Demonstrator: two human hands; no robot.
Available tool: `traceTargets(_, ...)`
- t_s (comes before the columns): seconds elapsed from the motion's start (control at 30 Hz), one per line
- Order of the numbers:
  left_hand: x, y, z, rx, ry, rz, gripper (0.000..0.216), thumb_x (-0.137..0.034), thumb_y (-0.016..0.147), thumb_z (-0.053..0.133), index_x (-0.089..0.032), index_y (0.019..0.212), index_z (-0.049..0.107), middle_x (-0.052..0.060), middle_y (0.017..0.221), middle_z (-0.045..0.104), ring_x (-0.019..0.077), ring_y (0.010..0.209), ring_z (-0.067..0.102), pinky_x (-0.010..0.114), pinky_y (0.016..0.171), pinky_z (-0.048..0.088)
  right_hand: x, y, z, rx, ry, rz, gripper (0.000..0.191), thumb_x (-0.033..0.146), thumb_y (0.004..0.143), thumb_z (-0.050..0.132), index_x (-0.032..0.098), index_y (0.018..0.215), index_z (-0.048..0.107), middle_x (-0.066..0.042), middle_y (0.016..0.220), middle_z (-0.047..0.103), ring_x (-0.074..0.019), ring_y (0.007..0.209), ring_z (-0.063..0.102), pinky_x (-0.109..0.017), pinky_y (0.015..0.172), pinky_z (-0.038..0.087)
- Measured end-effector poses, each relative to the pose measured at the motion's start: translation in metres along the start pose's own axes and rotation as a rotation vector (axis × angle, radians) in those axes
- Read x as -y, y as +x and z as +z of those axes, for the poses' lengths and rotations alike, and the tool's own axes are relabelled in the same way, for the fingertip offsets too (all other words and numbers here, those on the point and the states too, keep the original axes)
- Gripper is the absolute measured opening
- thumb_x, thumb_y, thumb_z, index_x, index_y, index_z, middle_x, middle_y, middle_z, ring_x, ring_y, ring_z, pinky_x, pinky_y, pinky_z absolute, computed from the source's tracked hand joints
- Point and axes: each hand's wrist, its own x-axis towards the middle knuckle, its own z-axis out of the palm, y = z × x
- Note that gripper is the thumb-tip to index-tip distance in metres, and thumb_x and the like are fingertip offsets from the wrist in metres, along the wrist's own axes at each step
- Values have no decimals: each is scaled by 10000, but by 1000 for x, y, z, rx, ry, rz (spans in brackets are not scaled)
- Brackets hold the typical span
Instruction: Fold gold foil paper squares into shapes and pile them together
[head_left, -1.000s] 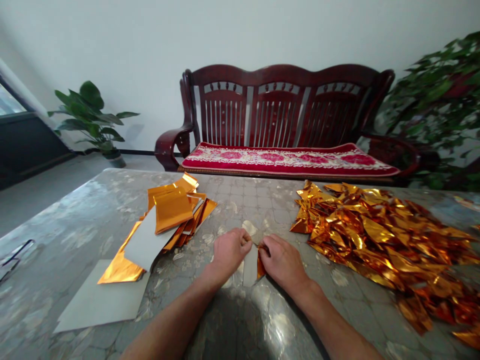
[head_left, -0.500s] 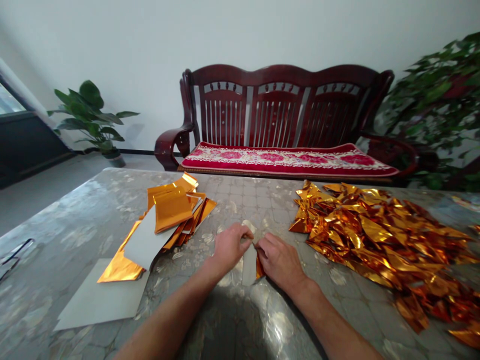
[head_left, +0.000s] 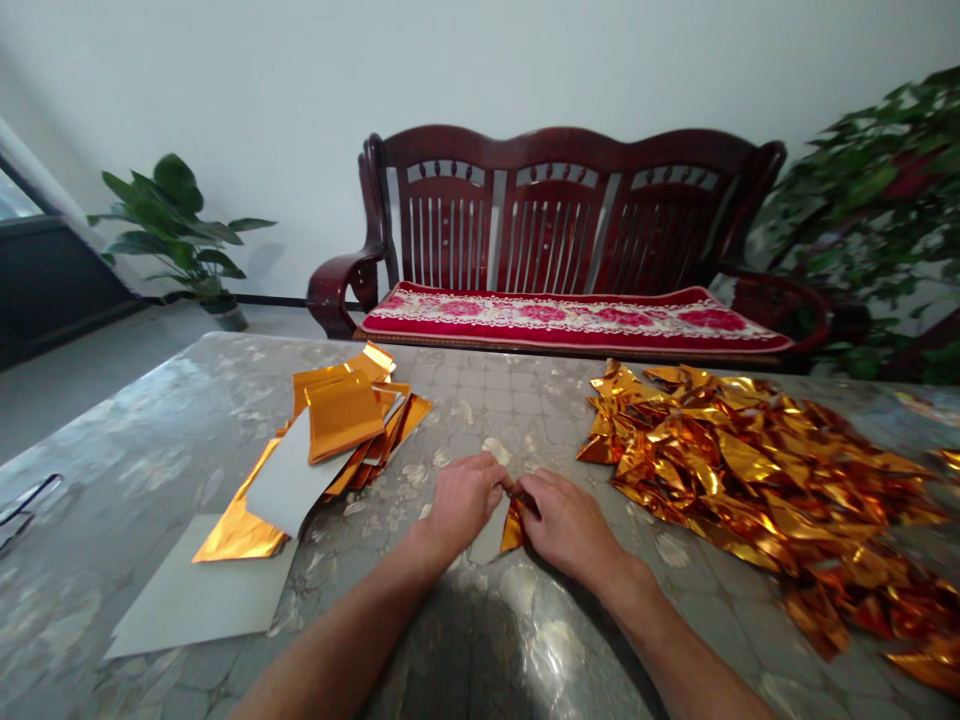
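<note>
Taking the folded paper (head_left: 511,529) as the clock's centre, with twelve straight ahead of us, we see pale sheets (head_left: 199,600) lying at about half past eight and a loose pile of shiny orange paper (head_left: 346,420) near ten; neither has noticeably changed. Our left hand (head_left: 466,503) has closed in on the right: its thumb and fingertips now pinch the folded paper's far end, though the knuckles partly hide the grip. The paper lies on the table between our hands, its near end swung toward seven, showing more orange. Our right hand (head_left: 564,522), at three, pinches its far right edge. We judge the fold there is being tightened, the piece unfinished. Beyond, toward half past two, lies a heap of folded orange pieces (head_left: 739,465).
</note>
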Motion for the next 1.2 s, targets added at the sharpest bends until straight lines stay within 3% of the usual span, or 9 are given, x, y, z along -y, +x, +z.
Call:
traceTargets(0.3, 1, 1, 4, -6, 47, 11, 184, -140, 847, 581, -272, 859, 708, -10, 903, 681, 182, 869, 619, 294, 803, 414, 10, -3, -2, 46, -7, 58, 171, 131, 860, 469, 199, 936, 606, -62, 932, 676, -204, 861, 618, -301, 689, 342)
traceTargets(0.77, 3, 3, 5, -46, 28, 26, 167, -109, 807, 609, -242, 807, 710, 1, 863, 687, 179, 858, 606, 305, 822, 403, 11, -6, -2, 62, -8, -66, 217, 116, 898, 453, 186, 874, 658, -72, 906, 655, -203, 892, 603, -288, 761, 396)
traceTargets(1.03, 4, 5, 6, -74, -60, 10, 185, -110, 810, 610, -254, 802, 726, -11, 853, 706, 166, 867, 623, 365, 1002, 355, 7, -1, -5, 126, 134, -109, 271, 172, 942, 440, 190, 857, 697, -55, 846, 658, -166, 818, 608, -259, 732, 389)
traceTargets(1.2, 3, 4, 3, -55, -58, -19, 175, -128, 813, 602, -259, 815, 718, -13, 863, 701, 169, 896, 624, 393, 1045, 334, -2, 2, -1, 112, 239, -128, 179, 154, 908, 506, 191, 865, 676, -32, 874, 659, -155, 849, 603, -240, 754, 394)
